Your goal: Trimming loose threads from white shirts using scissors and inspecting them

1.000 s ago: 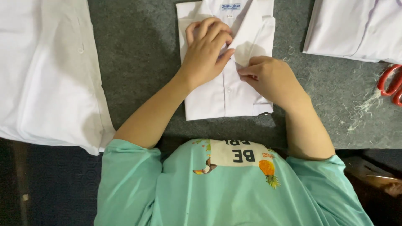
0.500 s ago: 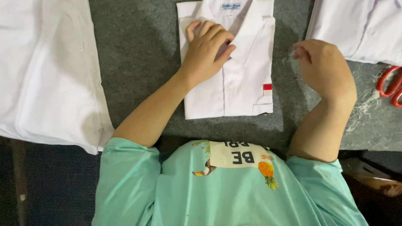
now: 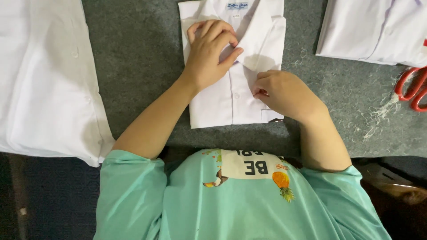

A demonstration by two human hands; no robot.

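Left hand [image 3: 210, 55] presses flat on the folded white shirt [image 3: 231, 102] near the grey table's [image 3: 142, 66] far edge. Right hand [image 3: 284, 94] rests on the shirt's right side, fingers curled, perhaps pinching something red. Red scissors [image 3: 413, 89] lie at the right edge, another white shirt [image 3: 44, 80] at the left.
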